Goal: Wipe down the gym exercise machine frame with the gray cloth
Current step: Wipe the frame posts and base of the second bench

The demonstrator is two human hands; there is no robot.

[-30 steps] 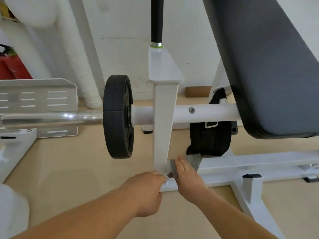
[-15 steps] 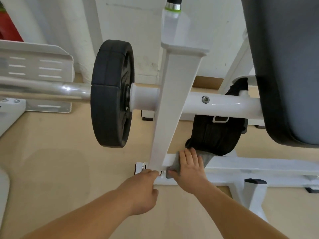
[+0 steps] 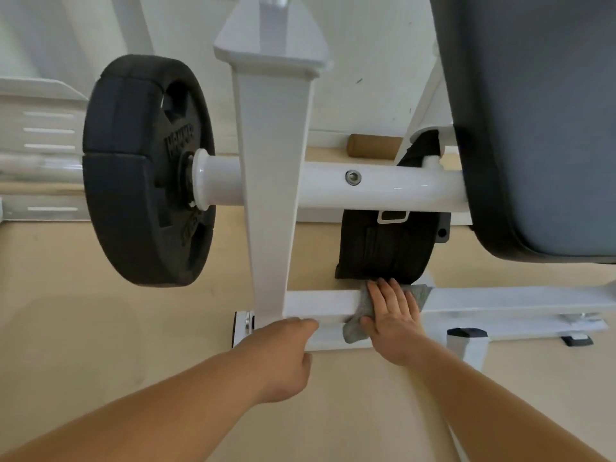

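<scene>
The white machine frame has an upright post (image 3: 271, 195) and a low crossbar (image 3: 320, 303) near the floor. A gray cloth (image 3: 420, 294) lies draped over that crossbar, to the right of the post. My right hand (image 3: 393, 315) presses flat on the cloth with straight fingers, covering most of it. My left hand (image 3: 286, 348) sits at the foot of the post, with its fingers curled against the front edge of the base rail (image 3: 333, 340); its fingertips are hidden.
A black weight plate (image 3: 146, 168) hangs on the white axle left of the post. A black strap roll (image 3: 386, 248) sits just behind the cloth. The dark padded seat (image 3: 533, 128) overhangs at the right. Tan floor lies below.
My right hand has slid the cloth to the right along the crossbar, away from the post. My left hand stays at the post's foot. The view has come closer.
</scene>
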